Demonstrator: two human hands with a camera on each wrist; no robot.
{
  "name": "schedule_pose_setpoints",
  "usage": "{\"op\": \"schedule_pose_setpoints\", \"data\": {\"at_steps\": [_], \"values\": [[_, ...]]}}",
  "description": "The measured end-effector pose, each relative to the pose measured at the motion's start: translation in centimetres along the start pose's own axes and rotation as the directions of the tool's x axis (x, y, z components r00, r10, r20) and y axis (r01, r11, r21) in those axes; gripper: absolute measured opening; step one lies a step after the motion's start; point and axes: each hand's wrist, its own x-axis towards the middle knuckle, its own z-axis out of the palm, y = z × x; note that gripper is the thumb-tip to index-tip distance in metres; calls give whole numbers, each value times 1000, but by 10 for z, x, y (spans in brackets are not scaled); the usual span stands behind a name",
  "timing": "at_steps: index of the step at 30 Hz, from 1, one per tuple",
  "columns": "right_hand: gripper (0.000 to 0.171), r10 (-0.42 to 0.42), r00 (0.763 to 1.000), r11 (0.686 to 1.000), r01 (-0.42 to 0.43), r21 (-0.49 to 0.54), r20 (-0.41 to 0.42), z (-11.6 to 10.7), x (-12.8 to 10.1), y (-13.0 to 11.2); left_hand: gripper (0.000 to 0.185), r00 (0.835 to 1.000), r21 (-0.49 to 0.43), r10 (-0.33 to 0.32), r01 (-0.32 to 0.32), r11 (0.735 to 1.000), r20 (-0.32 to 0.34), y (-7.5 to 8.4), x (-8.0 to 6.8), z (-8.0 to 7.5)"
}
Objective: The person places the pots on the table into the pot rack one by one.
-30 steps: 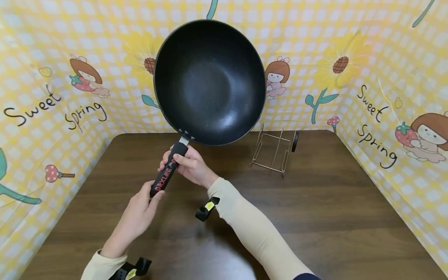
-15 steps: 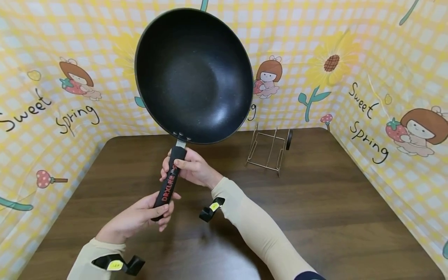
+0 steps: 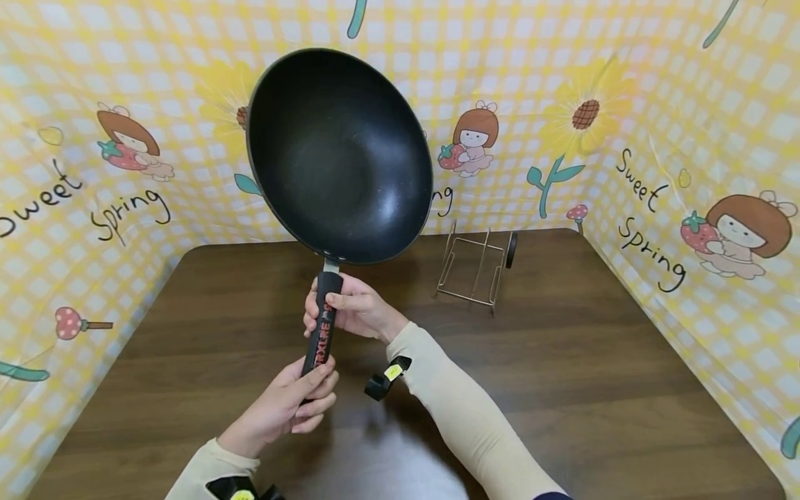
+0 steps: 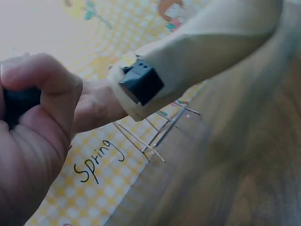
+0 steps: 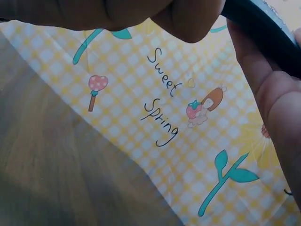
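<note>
A black wok (image 3: 340, 156) is held up above the table in the head view, its hollow inside facing me and its handle pointing down. My right hand (image 3: 356, 309) grips the upper part of the black handle (image 3: 323, 323), close to the metal neck. Lower down, my left hand (image 3: 290, 403) wraps its fingers round the handle's end. In the left wrist view the left hand (image 4: 37, 136) curls over a dark piece of the handle (image 4: 21, 106). The right wrist view shows the handle (image 5: 265, 30) passing between fingers and thumb.
A wire rack (image 3: 475, 271) with a black round part on its right side stands at the back of the brown wooden table (image 3: 594, 361). A yellow checked cloth (image 3: 519, 42) with printed figures hangs round the back and sides.
My left hand has slid down the handle and now wraps round its end. The wok first rose and shifted left, then came lower, its handle turning more upright. The right hand keeps its grip.
</note>
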Motion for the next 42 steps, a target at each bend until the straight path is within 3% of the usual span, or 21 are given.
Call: {"op": "schedule_pose_setpoints", "data": {"at_steps": [5,10,13,16,21,24,27,30,33,37,40,42], "values": [[31,29,999,999,-28,28,-19,-1,-4,2,19,991,167,-4,26,986,-133,-7,0,5],[37,66,996,997,-63,50,-54,0,-8,1,15,982,231,20,24,973,-186,-13,2,10],[43,92,992,994,-87,71,-84,0,-11,0,12,969,289,40,34,957,-244,-18,4,13],[42,123,986,989,-112,94,-116,1,-15,1,8,934,360,36,101,927,-355,-24,4,19],[37,176,963,982,-159,99,-204,2,-24,3,20,847,452,27,256,855,-531,-37,10,25],[35,199,946,979,-182,89,-257,3,-27,2,22,794,474,22,341,812,-608,-43,14,27],[32,221,929,975,-205,86,-295,4,-29,0,20,758,486,28,389,783,-651,-47,17,27],[29,245,907,969,-231,84,-342,7,-29,-3,16,749,512,59,391,765,-660,-50,19,27],[24,272,871,961,-266,73,-410,11,-29,-5,11,745,557,110,383,737,-658,-54,20,27],[18,299,817,945,-324,37,-492,15,-29,-6,11,725,624,184,402,670,-664,-58,21,28],[18,293,814,939,-344,-10,-502,15,-29,-5,14,719,657,221,408,634,-659,-62,23,30],[20,278,827,940,-338,-37,-489,14,-30,-5,15,719,656,219,409,634,-660,-63,25,31]]}}
